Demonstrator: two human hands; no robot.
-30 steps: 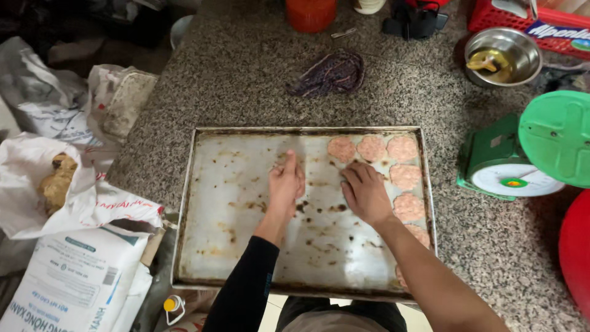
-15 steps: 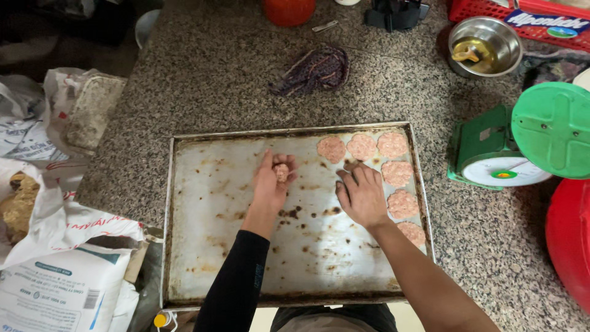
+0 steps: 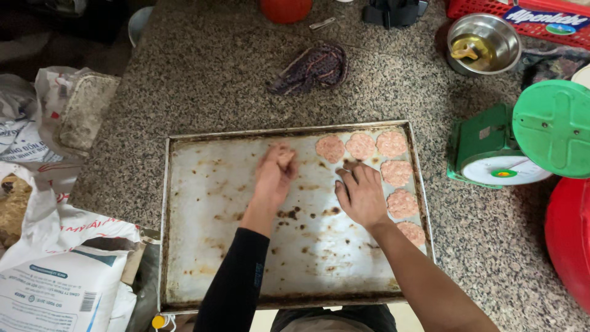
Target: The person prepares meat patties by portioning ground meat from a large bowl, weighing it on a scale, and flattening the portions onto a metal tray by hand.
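A stained metal baking tray [image 3: 203,246] lies on the speckled stone counter. Several flat pink meat patties [image 3: 361,146] line its top right edge and right side. My left hand [image 3: 275,173] is over the tray's upper middle, fingers curled around a small pink lump of meat. My right hand [image 3: 361,192] rests flat on the tray with fingers spread, just left of the patty column and below the top row, holding nothing.
A green kitchen scale [image 3: 501,154] with a green round lid [image 3: 553,128] stands right of the tray. A steel bowl [image 3: 483,43], a dark cloth [image 3: 314,66] and a red basket [image 3: 522,15] sit behind. Sacks and bags [image 3: 55,276] crowd the left. A red round object [image 3: 568,240] sits at right.
My left hand has moved up the tray and to the right with the meat lump. My right hand stays flat near the patties.
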